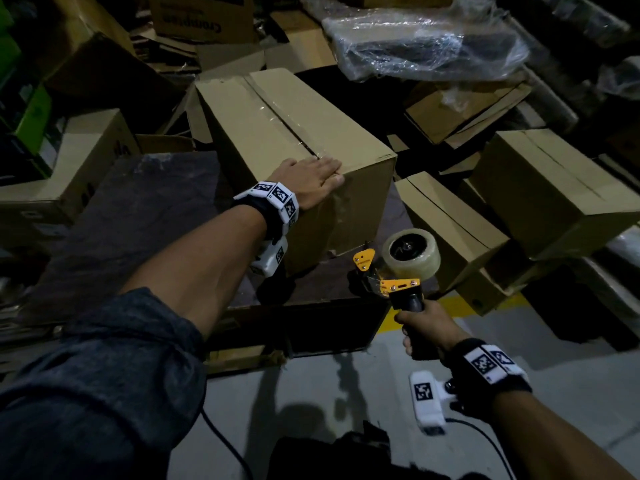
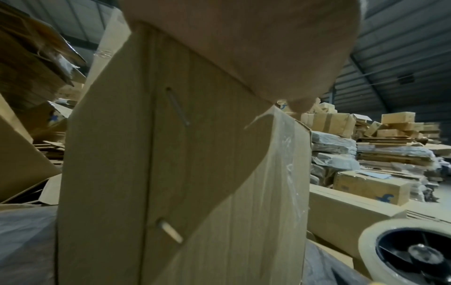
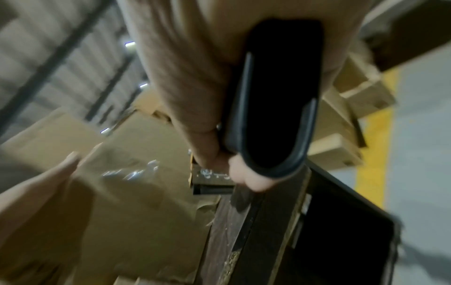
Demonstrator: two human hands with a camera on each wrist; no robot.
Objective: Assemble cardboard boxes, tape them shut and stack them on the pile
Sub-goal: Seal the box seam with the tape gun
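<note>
- The cardboard box (image 1: 294, 147) sits closed on a dark worktable (image 1: 138, 216), long side running away from the camera, with clear tape (image 1: 277, 112) down the top seam and over the near end face.
- In the left wrist view you can see that same tape (image 2: 288, 154) wrapped over the near edge, wrinkly and shiny, plus two metal staples (image 2: 178, 107) on the side panel.
- Left hand (image 1: 311, 180) lies flat on the near top edge of the box, fingers straight and together, pressing down right where the tape folds over. Not gripping anything, just palm down.
- Right hand (image 1: 420, 329) is wrapped tight around the black handle of a tape dispenser (image 1: 398, 268), held just off the near right corner of the box, not touching it.
- The dispenser has yellow plates and a roll of clear tape (image 1: 414, 252) on it. The right wrist view is blurry, but the fingers (image 3: 202, 135) are clearly curled around the handle (image 3: 273, 96).
- More taped boxes (image 1: 554, 192) are heaped to the right, well apart from the main one, some tilted.
- Behind the box there's a plastic-wrapped bundle (image 1: 426, 39) and loose flattened cardboard.
- Grey floor with a yellow line (image 1: 453, 303) under the dispenser.
</note>
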